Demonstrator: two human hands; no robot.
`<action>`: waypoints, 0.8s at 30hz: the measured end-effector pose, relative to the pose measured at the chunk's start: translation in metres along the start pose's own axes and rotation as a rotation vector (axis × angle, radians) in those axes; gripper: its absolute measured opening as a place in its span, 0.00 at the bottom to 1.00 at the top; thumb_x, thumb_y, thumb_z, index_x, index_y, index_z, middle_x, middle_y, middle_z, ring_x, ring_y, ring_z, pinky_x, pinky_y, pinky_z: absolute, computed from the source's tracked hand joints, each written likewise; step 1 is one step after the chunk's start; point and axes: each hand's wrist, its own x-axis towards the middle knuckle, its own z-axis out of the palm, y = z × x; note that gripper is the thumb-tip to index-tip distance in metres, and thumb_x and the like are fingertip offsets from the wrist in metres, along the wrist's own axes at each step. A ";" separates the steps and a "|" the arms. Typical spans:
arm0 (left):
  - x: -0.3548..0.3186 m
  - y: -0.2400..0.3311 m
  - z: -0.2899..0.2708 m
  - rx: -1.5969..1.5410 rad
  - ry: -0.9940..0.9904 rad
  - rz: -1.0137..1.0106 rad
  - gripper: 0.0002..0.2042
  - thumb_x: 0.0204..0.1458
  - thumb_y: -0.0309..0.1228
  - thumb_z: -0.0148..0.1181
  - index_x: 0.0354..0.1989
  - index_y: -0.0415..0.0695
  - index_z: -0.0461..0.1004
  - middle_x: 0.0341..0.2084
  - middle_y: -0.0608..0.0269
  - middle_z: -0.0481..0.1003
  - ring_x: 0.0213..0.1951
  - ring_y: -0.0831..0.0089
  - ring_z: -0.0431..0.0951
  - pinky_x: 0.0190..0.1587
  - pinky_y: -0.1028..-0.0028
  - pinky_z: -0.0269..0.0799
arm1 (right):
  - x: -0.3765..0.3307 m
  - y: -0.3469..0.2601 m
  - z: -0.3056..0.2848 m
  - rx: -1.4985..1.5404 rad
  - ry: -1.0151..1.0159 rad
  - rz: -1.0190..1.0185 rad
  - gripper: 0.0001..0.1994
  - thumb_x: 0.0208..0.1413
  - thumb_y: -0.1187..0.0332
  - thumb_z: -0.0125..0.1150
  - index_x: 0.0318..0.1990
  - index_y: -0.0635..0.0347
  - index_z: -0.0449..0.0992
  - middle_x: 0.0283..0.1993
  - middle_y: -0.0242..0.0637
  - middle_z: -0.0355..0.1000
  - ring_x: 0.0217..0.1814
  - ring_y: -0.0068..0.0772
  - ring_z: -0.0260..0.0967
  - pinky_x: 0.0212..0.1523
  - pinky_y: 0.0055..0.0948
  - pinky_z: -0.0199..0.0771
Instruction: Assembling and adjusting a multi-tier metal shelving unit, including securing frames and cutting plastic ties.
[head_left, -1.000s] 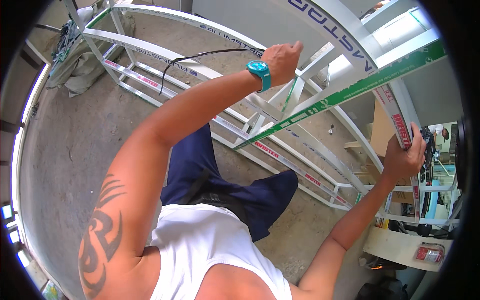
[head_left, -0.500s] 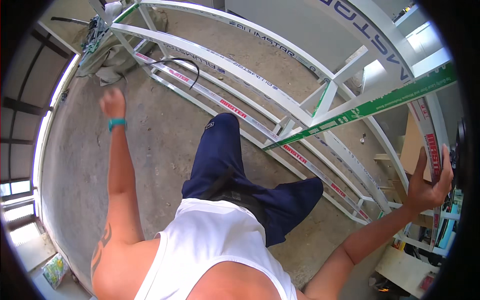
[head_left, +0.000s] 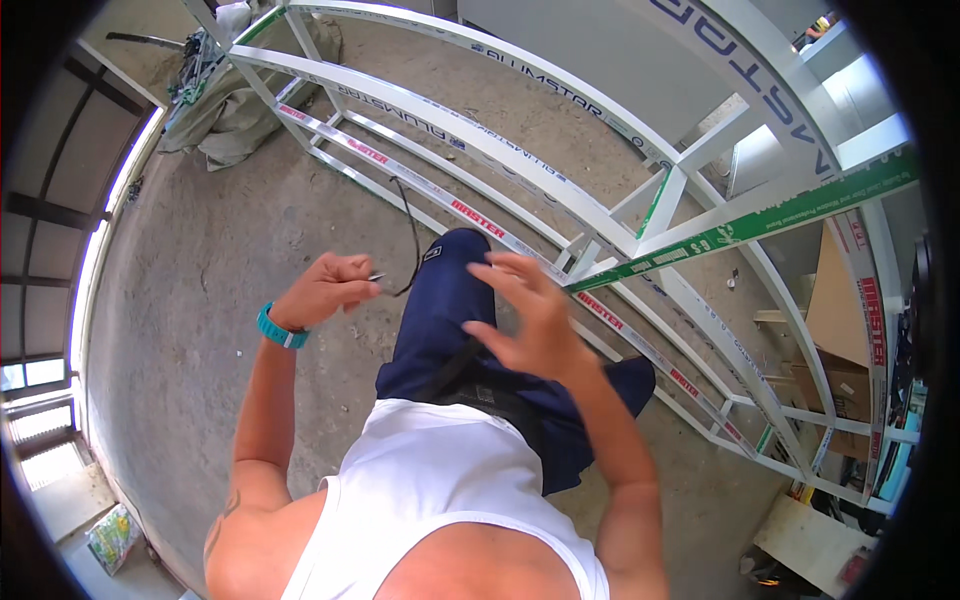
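My left hand (head_left: 325, 290) is closed in a pinch over the floor, left of my raised knee. A small shiny tip shows at its fingers; the rest of that thing is hidden. Just beyond the fingertips hangs a thin black cord (head_left: 414, 232), curving past my knee; whether it joins what I pinch, I cannot tell. My right hand (head_left: 535, 315) is above my thigh, thumb and fingers apart, holding nothing. In front of me stands a large white metal frame (head_left: 520, 170) of long bars, with green film on one crossbar (head_left: 740, 225).
A grey-green cloth heap (head_left: 235, 125) lies at the frame's far left end. Cardboard boxes (head_left: 840, 390) and a white-topped bench (head_left: 820, 540) stand at the right. A dark-barred panel (head_left: 45, 215) lines the left side, above the concrete floor (head_left: 200, 330).
My right hand has let go of the upright bar at the right and come in over my thigh. My left hand has moved right and nearer. The black cord has swung toward my knee.
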 end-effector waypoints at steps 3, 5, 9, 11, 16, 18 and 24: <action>-0.001 0.085 0.035 -0.177 -0.230 0.587 0.16 0.53 0.27 0.62 0.13 0.45 0.70 0.22 0.69 0.64 0.27 0.75 0.62 0.27 0.79 0.57 | 0.029 0.011 0.076 -0.033 0.011 -0.007 0.45 0.42 0.66 0.78 0.72 0.53 0.63 0.70 0.51 0.61 0.56 0.46 0.72 0.57 0.36 0.74; -0.004 0.119 0.034 -0.253 -0.289 0.781 0.13 0.51 0.26 0.60 0.14 0.48 0.71 0.24 0.68 0.65 0.30 0.73 0.63 0.27 0.80 0.59 | 0.039 0.009 0.132 0.419 -0.047 -0.043 0.29 0.45 0.64 0.77 0.57 0.57 0.75 0.54 0.47 0.74 0.44 0.45 0.74 0.45 0.38 0.75; -0.047 0.137 -0.013 -0.570 -0.090 1.109 0.02 0.48 0.30 0.58 0.29 0.53 0.74 0.34 0.67 0.65 0.42 0.70 0.60 0.32 0.77 0.66 | 0.032 -0.036 0.149 0.618 -0.290 0.073 0.13 0.49 0.65 0.76 0.30 0.60 0.76 0.28 0.35 0.75 0.25 0.41 0.66 0.30 0.37 0.67; -0.055 0.127 -0.041 -0.511 0.231 1.062 0.08 0.40 0.24 0.59 0.29 0.50 0.71 0.35 0.63 0.64 0.41 0.67 0.61 0.35 0.75 0.65 | 0.028 -0.048 0.102 0.562 0.152 -0.014 0.14 0.48 0.64 0.76 0.26 0.57 0.73 0.24 0.31 0.69 0.21 0.34 0.57 0.25 0.32 0.60; 0.013 0.063 -0.011 -0.189 0.508 0.619 0.18 0.46 0.18 0.63 0.47 0.44 0.75 0.43 0.61 0.70 0.42 0.72 0.70 0.41 0.74 0.70 | -0.013 -0.077 -0.050 0.122 0.773 -0.156 0.06 0.57 0.67 0.58 0.30 0.54 0.68 0.23 0.30 0.60 0.27 0.29 0.55 0.32 0.32 0.61; 0.033 0.072 0.044 -0.198 0.303 0.514 0.28 0.44 0.15 0.69 0.57 0.43 0.74 0.45 0.61 0.72 0.41 0.72 0.73 0.43 0.73 0.75 | -0.044 -0.080 -0.106 0.125 0.974 -0.205 0.11 0.55 0.84 0.55 0.28 0.53 0.67 0.22 0.34 0.69 0.24 0.29 0.63 0.40 0.34 0.73; 0.075 0.084 0.117 -0.063 0.128 0.599 0.25 0.44 0.22 0.75 0.54 0.42 0.77 0.41 0.61 0.77 0.40 0.72 0.74 0.42 0.74 0.73 | -0.141 -0.116 -0.209 -0.357 1.431 -0.104 0.14 0.55 0.85 0.60 0.28 0.55 0.64 0.25 0.30 0.64 0.27 0.26 0.58 0.37 0.31 0.67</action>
